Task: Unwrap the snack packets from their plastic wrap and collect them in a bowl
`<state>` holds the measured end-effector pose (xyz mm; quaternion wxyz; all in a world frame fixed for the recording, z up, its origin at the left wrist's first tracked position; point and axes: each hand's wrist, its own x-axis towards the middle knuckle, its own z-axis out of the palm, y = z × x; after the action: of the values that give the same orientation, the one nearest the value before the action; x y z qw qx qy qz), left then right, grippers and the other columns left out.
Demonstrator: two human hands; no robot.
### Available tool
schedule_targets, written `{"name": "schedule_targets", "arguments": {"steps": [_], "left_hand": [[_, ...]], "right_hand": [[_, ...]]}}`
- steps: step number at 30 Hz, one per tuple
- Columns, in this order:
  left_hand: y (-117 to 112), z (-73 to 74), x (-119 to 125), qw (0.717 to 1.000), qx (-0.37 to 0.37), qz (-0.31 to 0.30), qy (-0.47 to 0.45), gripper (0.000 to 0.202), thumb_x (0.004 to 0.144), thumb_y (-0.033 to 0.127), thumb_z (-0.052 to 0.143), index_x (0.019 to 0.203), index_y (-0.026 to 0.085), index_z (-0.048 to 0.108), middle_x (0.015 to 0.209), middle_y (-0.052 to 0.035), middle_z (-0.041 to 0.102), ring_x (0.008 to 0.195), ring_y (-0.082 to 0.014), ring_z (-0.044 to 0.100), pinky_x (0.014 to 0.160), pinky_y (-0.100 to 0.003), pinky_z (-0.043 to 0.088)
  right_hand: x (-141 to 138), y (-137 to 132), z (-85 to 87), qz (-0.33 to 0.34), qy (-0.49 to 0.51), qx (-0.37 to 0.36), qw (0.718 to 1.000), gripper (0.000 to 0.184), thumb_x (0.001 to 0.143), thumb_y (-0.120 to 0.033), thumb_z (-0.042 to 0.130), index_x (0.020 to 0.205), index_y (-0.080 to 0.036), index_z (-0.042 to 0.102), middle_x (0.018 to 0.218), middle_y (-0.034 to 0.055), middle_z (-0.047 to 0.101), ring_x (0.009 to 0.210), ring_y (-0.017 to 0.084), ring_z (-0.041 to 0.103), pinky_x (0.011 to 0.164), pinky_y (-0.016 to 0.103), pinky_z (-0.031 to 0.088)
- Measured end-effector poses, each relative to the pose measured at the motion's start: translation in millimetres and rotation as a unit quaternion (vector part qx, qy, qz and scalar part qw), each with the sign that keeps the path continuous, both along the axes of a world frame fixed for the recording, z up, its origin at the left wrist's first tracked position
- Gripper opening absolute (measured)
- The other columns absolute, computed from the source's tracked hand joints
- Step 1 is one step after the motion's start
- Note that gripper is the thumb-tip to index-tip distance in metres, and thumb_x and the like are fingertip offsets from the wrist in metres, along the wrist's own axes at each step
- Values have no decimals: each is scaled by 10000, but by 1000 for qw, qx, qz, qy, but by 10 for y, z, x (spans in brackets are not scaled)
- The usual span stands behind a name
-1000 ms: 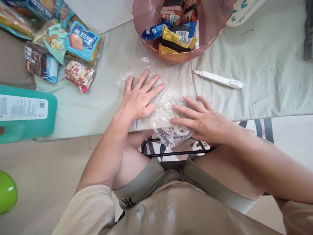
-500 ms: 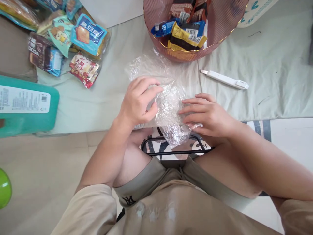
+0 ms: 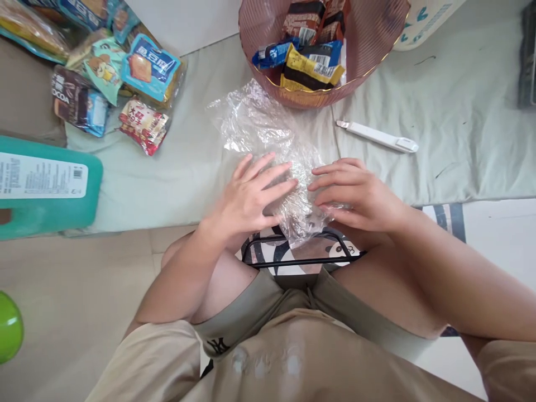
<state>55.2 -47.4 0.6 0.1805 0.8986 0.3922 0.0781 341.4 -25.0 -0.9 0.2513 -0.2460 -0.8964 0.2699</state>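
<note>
A crumpled sheet of clear plastic wrap [image 3: 268, 125] lies at the front edge of the cloth-covered surface, part of it hanging over the edge. My left hand [image 3: 255, 195] rests on its left side with the fingers spread. On the right side, my right hand [image 3: 345, 192] touches the plastic, fingers stretched out and slightly bent. Behind the plastic stands a pink ribbed bowl [image 3: 288, 99] with a gold rim. It holds several wrapped snacks, among them a yellow packet [image 3: 307, 72] and a blue packet [image 3: 274, 53]. A white utility knife [image 3: 377, 137] lies to the right.
Several snack packets, including a blue one [image 3: 151, 67] and a red-and-white one [image 3: 144, 124], lie at the upper left. A green jug [image 3: 90, 190] is at the left edge. Below the surface is a black metal frame [image 3: 301, 261] between my knees.
My left hand has come down and its fingers have spread over the plastic. The far part of the plastic shows more unfolded. My right hand has barely moved.
</note>
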Motion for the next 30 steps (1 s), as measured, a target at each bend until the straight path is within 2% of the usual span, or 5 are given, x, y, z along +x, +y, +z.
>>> {"name": "schedule_targets", "arguments": {"steps": [10,16,20,26,30], "left_hand": [[94,-17,-14,985,-101,25,-138,493,1067,417,336,1449,317,632,1570,-56,596,1532,-266,476,1295,-556,314],[68,-25,-79,950,-133,-61,-275,473,1065,349,402,1498,334,591,1606,-52,554,1533,-255,482,1272,-498,409],[46,-46,-56,945,-121,-96,-290,499,1032,405,455,1505,314,584,1563,-79,598,1464,-271,565,1253,-482,440],[88,-74,-32,973,-73,-10,-220,492,927,480,576,1334,228,690,1433,-126,696,1340,-306,657,1148,-505,526],[125,-69,61,943,-132,114,-284,485,915,473,585,1328,230,662,1303,-103,756,1152,-249,734,932,-388,624]], "right_hand": [[67,36,99,-13,62,-62,996,504,888,-486,745,1319,-244,646,1319,127,739,1370,319,627,1135,508,505],[-5,41,26,-71,78,13,994,237,895,-443,737,1055,-272,701,1193,87,780,1327,321,658,1109,525,522],[-64,-28,37,-87,84,-33,992,130,965,-372,633,883,-277,669,840,3,770,856,202,758,929,415,605],[-136,-115,126,-198,101,-122,967,100,930,-314,635,857,-253,667,785,8,749,682,172,689,641,317,553],[-192,-99,165,-282,88,-217,930,112,918,-244,600,818,-237,651,632,-21,688,552,139,625,556,289,499]]}}
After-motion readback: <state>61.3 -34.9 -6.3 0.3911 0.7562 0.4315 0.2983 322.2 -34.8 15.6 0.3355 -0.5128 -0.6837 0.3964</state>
